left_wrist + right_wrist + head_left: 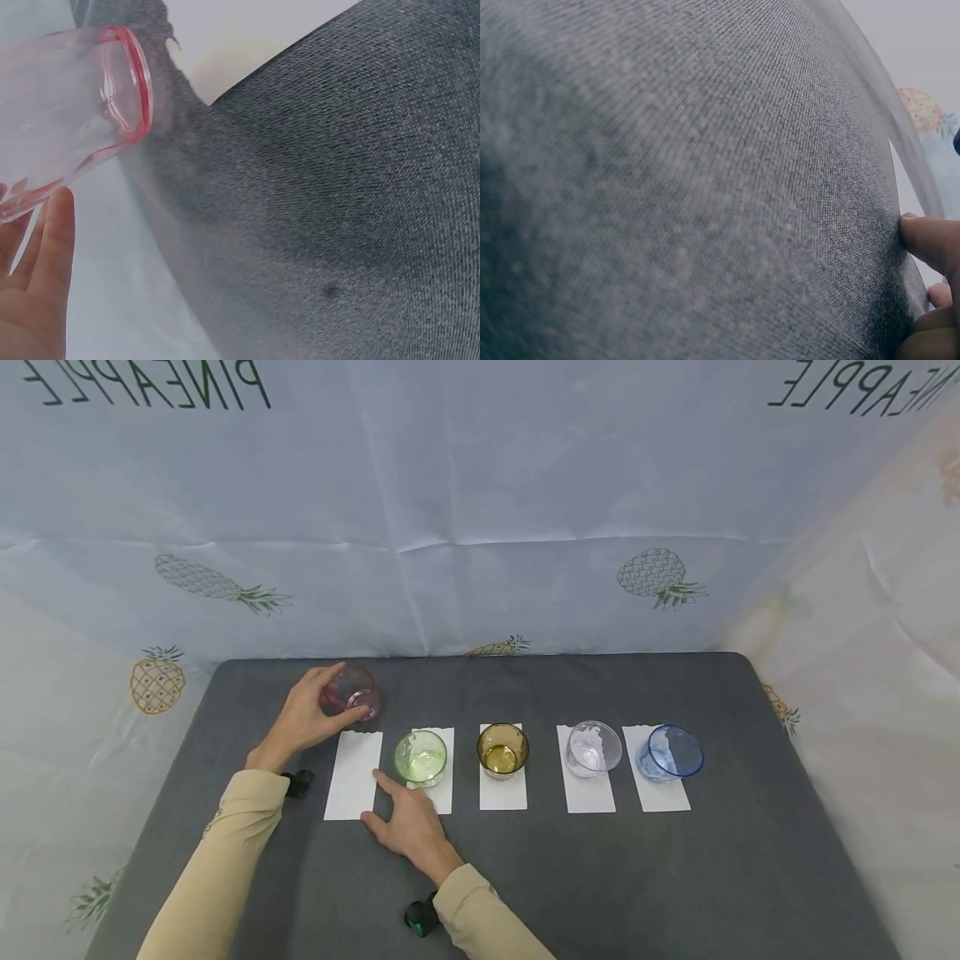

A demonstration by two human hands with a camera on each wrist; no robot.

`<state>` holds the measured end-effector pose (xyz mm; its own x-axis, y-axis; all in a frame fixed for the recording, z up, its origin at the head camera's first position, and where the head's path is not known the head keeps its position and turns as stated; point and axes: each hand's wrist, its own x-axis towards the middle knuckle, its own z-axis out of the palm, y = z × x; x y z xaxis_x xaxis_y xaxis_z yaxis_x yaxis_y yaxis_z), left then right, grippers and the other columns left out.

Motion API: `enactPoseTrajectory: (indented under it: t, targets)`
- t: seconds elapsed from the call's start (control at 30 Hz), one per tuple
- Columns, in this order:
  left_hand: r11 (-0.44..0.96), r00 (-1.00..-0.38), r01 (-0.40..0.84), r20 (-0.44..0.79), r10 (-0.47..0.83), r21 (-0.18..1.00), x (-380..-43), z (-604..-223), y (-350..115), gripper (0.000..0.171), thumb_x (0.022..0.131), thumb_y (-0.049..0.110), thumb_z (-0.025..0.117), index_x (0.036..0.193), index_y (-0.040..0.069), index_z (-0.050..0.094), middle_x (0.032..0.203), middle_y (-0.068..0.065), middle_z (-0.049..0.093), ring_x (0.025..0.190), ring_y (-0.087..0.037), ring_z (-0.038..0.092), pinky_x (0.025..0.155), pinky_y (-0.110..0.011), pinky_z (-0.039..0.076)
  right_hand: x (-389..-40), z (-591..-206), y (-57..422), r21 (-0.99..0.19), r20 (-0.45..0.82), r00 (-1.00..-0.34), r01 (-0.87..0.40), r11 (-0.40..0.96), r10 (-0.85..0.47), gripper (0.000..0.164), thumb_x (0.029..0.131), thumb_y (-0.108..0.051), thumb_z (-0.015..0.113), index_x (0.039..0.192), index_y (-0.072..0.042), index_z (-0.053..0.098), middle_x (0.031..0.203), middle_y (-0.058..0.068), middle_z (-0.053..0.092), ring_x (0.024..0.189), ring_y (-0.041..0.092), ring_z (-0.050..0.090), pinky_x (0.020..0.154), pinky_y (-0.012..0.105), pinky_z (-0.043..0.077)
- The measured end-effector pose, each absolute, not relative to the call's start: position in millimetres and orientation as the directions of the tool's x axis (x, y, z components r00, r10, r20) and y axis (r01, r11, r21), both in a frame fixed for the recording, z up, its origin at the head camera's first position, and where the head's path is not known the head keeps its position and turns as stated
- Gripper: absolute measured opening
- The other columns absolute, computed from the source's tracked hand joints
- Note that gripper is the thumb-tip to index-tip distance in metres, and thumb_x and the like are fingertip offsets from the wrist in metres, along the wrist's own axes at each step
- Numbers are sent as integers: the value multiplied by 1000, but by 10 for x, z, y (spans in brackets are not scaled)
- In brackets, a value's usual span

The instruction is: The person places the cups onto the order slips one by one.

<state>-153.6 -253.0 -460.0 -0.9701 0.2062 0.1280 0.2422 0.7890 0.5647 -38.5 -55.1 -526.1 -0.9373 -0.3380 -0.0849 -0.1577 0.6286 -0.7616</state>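
A clear pink glass with a red rim [352, 687] is in my left hand [303, 714], whose thumb and fingers grip its sides, just beyond the leftmost white paper [352, 781]. In the left wrist view the glass [90, 97] shows large, with fingertips [56, 225] against its wall. My right hand [411, 827] is at the lower right of that paper, thumb and index finger stretched out to its edges. In the right wrist view the thumb [928, 236] touches down beside the paper's edge; the other fingers are partly hidden.
To the right, a green glass [421, 756], an amber glass [502, 747], a clear glass [592, 747] and a blue glass [671, 752] stand in a row, each on a white paper. Beneath them is a dark grey tabletop [600, 885]. A pineapple-print curtain [450, 485] hangs behind.
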Motion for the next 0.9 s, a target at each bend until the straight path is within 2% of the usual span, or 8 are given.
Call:
enactPoseTrajectory:
  t: [0.3,0.6,0.9]
  targets:
    - [801,-971,236,104,215,550,-1420,-4471,-2513,86,86,30,82,154,-2,40,146,-31,47,116,-45,58,94,-67,49,-362,-5241,-553,-763,-84,-938,-157,627,-337,61,91,-28,78,147,-17,57,50,-12,29,38,-4,18,36,13,21]
    - [778,-959,281,147,241,562,-1160,-4382,-2493,85,84,28,84,152,-2,44,146,-29,49,132,-49,49,103,-72,42,-365,-5253,-557,-755,-81,-938,-163,635,-336,61,91,-29,78,147,-17,58,50,-11,32,38,-3,19,37,13,23]
    - [767,-946,325,187,265,554,-847,-4297,-2470,83,79,23,88,148,-3,49,140,-27,54,125,-48,54,96,-71,47,-370,-5237,-550,-751,-56,-942,-179,636,-331,60,90,-29,79,145,-17,60,50,-6,43,41,-2,24,39,15,26]
